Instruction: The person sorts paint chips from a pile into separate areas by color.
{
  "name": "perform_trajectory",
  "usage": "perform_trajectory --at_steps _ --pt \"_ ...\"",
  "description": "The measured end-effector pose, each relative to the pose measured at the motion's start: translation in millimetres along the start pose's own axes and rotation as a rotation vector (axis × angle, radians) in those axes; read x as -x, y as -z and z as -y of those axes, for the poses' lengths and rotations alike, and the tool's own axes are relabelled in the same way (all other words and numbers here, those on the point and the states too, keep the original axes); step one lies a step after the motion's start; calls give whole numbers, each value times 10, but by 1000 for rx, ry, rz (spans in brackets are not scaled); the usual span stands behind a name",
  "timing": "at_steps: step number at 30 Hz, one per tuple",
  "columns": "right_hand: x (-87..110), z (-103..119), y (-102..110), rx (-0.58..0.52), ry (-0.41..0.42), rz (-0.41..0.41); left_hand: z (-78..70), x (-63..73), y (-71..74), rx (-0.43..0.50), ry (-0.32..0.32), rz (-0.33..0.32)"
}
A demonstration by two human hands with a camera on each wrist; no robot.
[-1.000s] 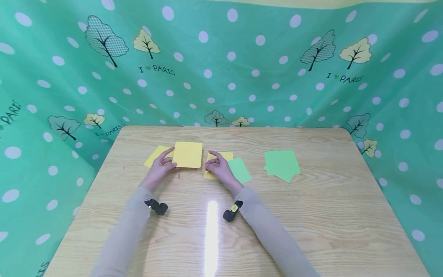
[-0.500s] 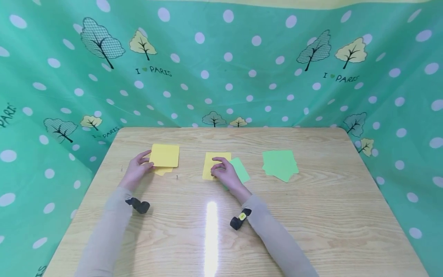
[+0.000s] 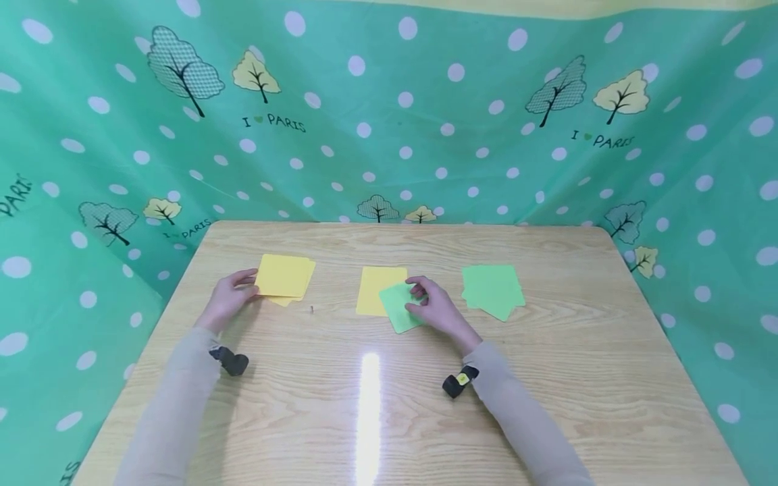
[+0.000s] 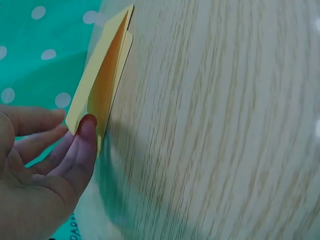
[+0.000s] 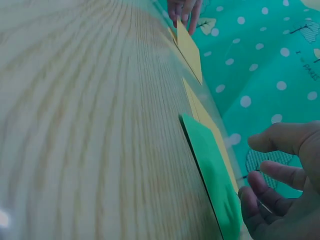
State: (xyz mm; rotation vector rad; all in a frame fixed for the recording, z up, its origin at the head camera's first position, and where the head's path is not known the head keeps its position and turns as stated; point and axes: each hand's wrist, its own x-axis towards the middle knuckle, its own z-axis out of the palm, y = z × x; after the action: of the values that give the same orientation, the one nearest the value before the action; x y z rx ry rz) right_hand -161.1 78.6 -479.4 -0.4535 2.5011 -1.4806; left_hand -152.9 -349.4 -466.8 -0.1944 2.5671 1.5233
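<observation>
The left hand pinched a yellow card; a green card lay just left of the nearer, loosely spread right hand.

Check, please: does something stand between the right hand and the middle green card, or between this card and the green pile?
Nothing visible stands between the right hand and the middle green card. Toward the green pile, only that hand itself and bare tabletop lie between.

hands wider apart — yellow card shifted left over yellow pile
</observation>
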Motion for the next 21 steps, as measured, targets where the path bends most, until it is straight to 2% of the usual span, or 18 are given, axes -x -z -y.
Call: perform_trajectory --at_steps 5,11,14,21 --pt "37 -77 162 118 23 24 8 6 45 -9 5 15" --pt "48 -150 282 200 50 105 -11 52 114 -59 -3 -13" --pt "49 -171 309 238 43 129 -19 69 121 -55 -8 -22" --pt "70 -158 326 258 27 144 -75 84 -26 39 -84 -1"
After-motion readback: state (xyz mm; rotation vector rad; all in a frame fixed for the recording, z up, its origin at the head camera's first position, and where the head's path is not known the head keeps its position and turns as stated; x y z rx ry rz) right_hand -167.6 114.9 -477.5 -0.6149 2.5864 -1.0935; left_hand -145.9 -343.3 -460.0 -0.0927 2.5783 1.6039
